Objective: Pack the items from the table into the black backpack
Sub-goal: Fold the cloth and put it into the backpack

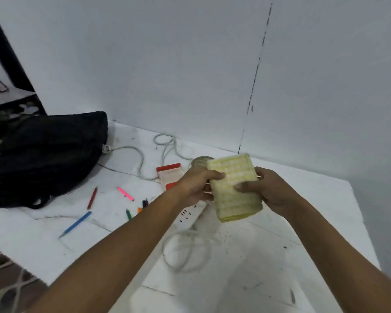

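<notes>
A folded yellow checked cloth (234,188) is held up above the white table (269,256). My left hand (196,185) grips its left edge and my right hand (268,190) grips its right side, thumbs across the front. The black backpack (45,154) lies slumped at the table's back left. Loose on the table between the backpack and my arms are a red pencil (92,198), a pink marker (125,193), a blue pencil (75,224) and a few more coloured pencils (140,207). A red and white box (169,176) lies behind my left hand.
A white cable (142,154) snakes across the back of the table from a plug by the backpack. A power strip (195,213) with a coiled cord (185,251) lies under my arms. A round jar (200,162) stands behind the cloth. White walls enclose the back and right.
</notes>
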`<control>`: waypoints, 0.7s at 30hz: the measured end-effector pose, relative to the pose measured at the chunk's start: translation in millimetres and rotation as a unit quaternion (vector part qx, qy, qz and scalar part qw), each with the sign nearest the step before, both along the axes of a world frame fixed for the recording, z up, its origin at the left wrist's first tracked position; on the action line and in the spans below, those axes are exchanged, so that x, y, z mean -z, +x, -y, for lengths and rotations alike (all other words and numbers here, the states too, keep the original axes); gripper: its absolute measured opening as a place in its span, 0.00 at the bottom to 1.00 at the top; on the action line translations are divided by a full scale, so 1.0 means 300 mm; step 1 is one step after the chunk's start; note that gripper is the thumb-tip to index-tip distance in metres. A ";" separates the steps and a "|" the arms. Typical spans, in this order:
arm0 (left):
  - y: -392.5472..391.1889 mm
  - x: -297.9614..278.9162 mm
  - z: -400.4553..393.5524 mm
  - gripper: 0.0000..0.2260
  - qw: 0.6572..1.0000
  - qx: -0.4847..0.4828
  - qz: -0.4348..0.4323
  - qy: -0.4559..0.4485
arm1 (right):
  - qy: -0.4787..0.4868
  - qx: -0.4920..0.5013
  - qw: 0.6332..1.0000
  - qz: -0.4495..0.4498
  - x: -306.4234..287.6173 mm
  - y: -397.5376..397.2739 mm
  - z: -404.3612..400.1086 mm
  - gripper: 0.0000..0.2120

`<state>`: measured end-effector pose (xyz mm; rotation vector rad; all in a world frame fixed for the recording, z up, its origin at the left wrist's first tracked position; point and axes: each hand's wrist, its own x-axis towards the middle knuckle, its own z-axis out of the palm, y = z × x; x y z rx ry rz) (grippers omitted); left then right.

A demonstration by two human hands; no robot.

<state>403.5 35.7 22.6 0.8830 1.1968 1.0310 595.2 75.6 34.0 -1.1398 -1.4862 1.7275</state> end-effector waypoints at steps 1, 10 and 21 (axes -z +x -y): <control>-0.065 -0.008 0.033 0.10 1.000 -0.024 0.000 0.018 | -0.023 -0.027 0.999 -0.012 -0.016 -0.075 0.013 0.33; -0.654 0.009 0.203 0.07 0.978 -0.166 -0.065 0.110 | -0.200 -0.158 0.960 -0.119 -0.024 -0.744 0.125 0.17; -1.515 0.044 0.350 0.13 0.716 -0.162 -0.549 0.400 | -0.184 -0.158 0.956 -0.166 0.081 -1.371 0.169 0.34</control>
